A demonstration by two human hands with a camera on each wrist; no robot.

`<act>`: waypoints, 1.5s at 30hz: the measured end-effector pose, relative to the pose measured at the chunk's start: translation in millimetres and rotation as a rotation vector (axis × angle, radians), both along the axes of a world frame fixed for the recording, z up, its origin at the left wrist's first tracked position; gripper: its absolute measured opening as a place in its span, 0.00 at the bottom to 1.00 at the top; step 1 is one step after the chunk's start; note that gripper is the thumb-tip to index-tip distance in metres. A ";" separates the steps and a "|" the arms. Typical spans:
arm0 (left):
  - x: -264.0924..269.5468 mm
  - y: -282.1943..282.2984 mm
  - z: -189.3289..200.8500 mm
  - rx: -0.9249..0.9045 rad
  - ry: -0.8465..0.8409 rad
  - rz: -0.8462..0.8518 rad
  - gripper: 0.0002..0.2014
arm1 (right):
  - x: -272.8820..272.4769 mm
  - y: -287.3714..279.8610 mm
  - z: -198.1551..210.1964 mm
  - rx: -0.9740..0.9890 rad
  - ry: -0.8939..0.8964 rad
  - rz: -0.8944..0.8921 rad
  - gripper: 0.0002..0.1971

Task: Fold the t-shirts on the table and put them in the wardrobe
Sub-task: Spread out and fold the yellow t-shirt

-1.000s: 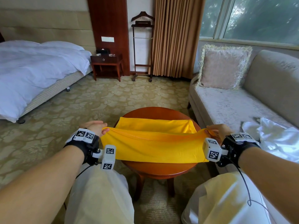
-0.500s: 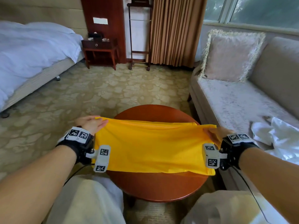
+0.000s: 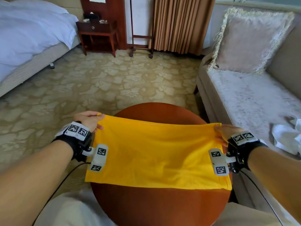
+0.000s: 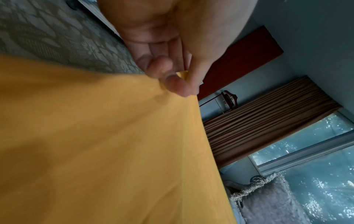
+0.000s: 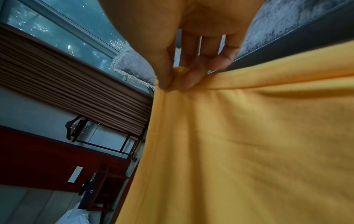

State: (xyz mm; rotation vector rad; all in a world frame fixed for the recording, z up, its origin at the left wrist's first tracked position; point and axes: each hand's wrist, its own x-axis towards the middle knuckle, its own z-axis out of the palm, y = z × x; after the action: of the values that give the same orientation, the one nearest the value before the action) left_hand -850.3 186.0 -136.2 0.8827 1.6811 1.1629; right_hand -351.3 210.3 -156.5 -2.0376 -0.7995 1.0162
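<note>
Two hands pinch the far corners of a folded yellow cotton t-shirt (image 3: 156, 154) over the round reddish wooden table (image 3: 162, 206): left hand (image 3: 88, 119), right hand (image 3: 227, 132), thumbs against curled fingertips.

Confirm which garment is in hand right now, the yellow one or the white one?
The yellow t-shirt, spread over the round table and pinched at its far corners by the left hand and right hand. The white garment lies crumpled and untouched on the sofa.
</note>
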 end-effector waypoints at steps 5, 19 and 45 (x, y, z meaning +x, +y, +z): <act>11.0 22.7 -22.8 -0.024 0.026 0.105 0.08 | -5.7 9.3 -4.9 -0.121 -0.045 0.076 0.17; 57.4 -49.0 -0.1 -0.021 0.286 -0.200 0.09 | -76.6 -60.1 39.1 -0.224 -0.405 0.371 0.14; 81.4 -69.0 39.4 -0.527 0.857 -0.641 0.24 | -160.8 -90.6 43.9 -0.356 -0.774 0.567 0.30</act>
State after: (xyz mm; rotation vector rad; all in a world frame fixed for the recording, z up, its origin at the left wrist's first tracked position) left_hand -768.9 117.0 -96.8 1.5182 1.9631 -0.1509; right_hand -512.1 119.8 -112.7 -2.6223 -1.7756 0.6475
